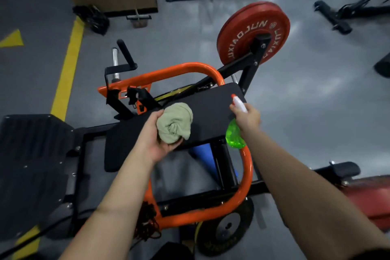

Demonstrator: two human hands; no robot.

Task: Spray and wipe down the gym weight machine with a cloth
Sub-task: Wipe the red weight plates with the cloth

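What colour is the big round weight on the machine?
The weight is red with white letters, seen best in the head view.

Dim indoor light; glare streaks on floor (211, 19); wide-angle edge warp; slight motion blur overall.

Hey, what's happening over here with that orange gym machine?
A person is cleaning it. Their left hand holds a bunched pale green cloth over the machine's black pad. Their right hand grips a spray bottle with a green body and a white and red nozzle, at the pad's right edge. A red weight plate is loaded on the machine beyond the pad. Whether the pad is already wet cannot be told.
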